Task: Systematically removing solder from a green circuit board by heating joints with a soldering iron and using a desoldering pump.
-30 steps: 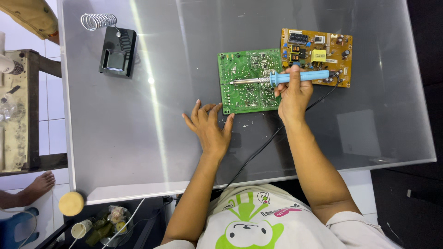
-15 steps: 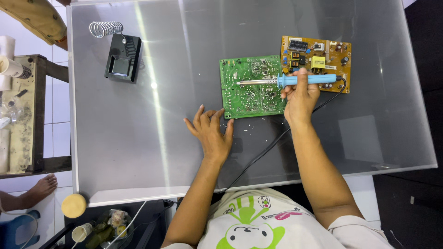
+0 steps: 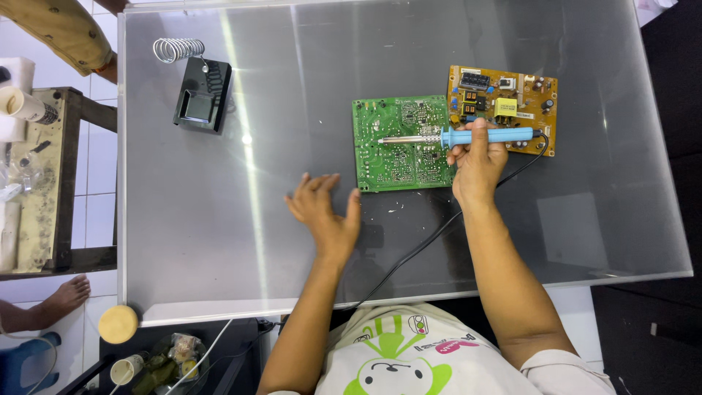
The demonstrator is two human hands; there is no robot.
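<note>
stand (image 3: 202,93) near worktop's (image 3: 219,241) far-left corner, parked | left hand (image 3: 324,212) fingers spread, flat mid-worktop, bracing beside green board (image 3: 401,143) | right hand (image 3: 477,162) clamped on iron (image 3: 461,137), tip laid over green board | orange board (image 3: 503,108) just right.

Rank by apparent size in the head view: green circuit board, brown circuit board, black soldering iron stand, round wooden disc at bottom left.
1-2. green circuit board and brown circuit board: footprints look alike, so unranked.
3. black soldering iron stand.
4. round wooden disc, below the tabletop, so farther away and its rank is less sure.
</note>
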